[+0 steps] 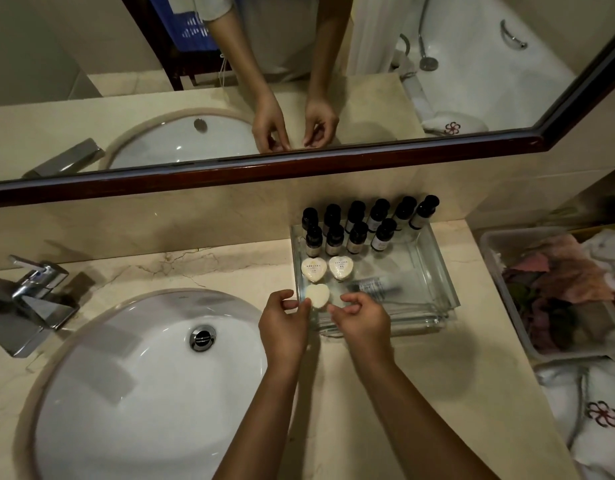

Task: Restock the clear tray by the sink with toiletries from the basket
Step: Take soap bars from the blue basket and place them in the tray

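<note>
A clear tray [437,271] sits on the marble counter to the right of the sink. Several small dark-capped bottles [356,233] stand in two rows at its back. Two heart-shaped white soaps [340,267] lie side by side in the tray's left part. A third heart soap [318,296] lies at the tray's front left corner. My left hand [282,323] pinches its left edge with thumb and fingertips. My right hand [363,318] has curled fingers touching its right side. A clear wrapped item [375,284] lies flat in the tray just behind my right hand.
A white plastic basket [500,289] with pinkish packets stands at the right, beside white folded towels [593,410] bearing a red flower mark. The round sink [143,375] and chrome tap [32,299] lie to the left. A framed mirror [299,161] runs along the wall.
</note>
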Available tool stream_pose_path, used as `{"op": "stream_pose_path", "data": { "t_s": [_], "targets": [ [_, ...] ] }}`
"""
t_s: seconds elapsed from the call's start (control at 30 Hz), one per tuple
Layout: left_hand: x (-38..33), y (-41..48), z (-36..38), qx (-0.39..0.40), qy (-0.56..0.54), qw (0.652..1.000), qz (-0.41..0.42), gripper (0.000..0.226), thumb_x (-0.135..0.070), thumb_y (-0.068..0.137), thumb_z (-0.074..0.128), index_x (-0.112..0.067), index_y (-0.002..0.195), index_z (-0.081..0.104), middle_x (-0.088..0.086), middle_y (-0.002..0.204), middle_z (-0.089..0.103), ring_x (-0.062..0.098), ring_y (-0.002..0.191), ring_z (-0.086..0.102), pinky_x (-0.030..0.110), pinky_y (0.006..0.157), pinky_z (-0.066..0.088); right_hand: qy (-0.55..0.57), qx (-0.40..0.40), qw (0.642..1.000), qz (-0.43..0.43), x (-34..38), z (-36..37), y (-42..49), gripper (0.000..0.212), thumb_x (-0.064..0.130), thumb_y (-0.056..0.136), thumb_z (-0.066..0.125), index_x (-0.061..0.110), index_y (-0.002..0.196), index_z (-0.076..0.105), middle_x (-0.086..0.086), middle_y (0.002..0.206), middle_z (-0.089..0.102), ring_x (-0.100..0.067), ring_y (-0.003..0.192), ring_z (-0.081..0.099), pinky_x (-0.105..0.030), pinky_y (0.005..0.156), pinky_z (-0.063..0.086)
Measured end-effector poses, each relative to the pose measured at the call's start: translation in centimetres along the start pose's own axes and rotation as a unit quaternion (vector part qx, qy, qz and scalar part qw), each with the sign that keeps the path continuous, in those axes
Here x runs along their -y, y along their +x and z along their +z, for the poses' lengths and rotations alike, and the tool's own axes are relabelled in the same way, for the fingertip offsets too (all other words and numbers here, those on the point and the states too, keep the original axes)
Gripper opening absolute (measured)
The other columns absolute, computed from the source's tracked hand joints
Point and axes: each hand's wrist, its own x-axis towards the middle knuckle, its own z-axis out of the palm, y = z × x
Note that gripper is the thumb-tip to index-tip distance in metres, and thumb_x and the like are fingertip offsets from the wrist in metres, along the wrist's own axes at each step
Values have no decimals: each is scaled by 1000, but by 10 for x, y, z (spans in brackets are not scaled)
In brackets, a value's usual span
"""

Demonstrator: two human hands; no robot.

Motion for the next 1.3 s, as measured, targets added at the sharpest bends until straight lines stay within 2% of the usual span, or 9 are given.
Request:
{"op": "stream_pose_path", "data": {
  "t_s": [0.13,0.2,0.33,0.47,0.73,0.9,1.03,1.13,1.3],
  "targets": [
    [0,-13,-18,-12,-8,1000,1,24,-21,85,67,-14,107,60,-2,92,62,12,80,56,24,72,40,16,-1,1000,4,4,-24,-4,26,9,76,74,29,73,57,-4,69,62,-34,81,68,-50,81,55],
    [1,-23,-33,-21,-16,1000,3,20,-18,85,66,-15,105,61,-3,90,61,8,77,54,21,70,38,2,21,1000,-9,13,-43,-10,15,12,80,71,23,79,62,-5,76,66,-30,85,68,-48,84,54],
    [1,-43,-71,-27,24,999,25,15,-15,86,64,-22,97,57,-7,82,59,12,82,54,21,65,39,-95,51,990,-92,34,-87,-21,13,21,86,65,12,95,67,2,85,65,-20,87,63,-33,77,51],
    [4,-68,-111,-47,25,998,25,10,-18,86,64,-23,95,61,-8,83,62,10,75,58,19,59,40,-223,93,943,-231,62,-107,-33,14,24,89,62,12,93,68,-1,90,66,-12,80,59,-23,70,44],
    [61,-162,-186,-145,-54,987,-43,11,-20,87,62,-29,93,65,-2,89,66,18,85,63,29,66,46,-248,247,866,-356,99,-48,-99,12,20,88,61,13,90,69,6,82,65,-9,72,57,-14,61,39],
    [124,-249,-246,-274,-103,950,-110,10,-11,88,61,-17,95,65,5,83,64,23,78,60,27,64,43,-244,375,801,-396,102,-3,-181,11,21,90,60,15,90,69,9,80,63,-5,68,56,-18,65,40],
    [162,-335,-282,-384,-153,899,-143,15,-9,88,61,-24,85,64,2,80,63,18,74,59,23,67,45,-245,468,734,-428,97,22,-263,11,22,90,58,18,83,66,13,75,62,-11,72,60,-24,65,45],
    [189,-398,-294,-437,-179,867,-160,10,-5,88,60,-14,90,64,6,79,60,15,68,57,6,54,43,-247,527,671,-459,88,30,-334,11,21,90,58,17,87,68,11,78,63,-9,72,58,-15,62,42],
    [250,-526,-307,-513,-204,811,-196,12,-5,89,60,-17,87,62,1,74,57,13,64,57,6,50,40,-220,617,569,-498,45,30,-470,8,16,88,62,16,85,69,8,77,65,4,67,55,-4,61,38]
  ]
}}
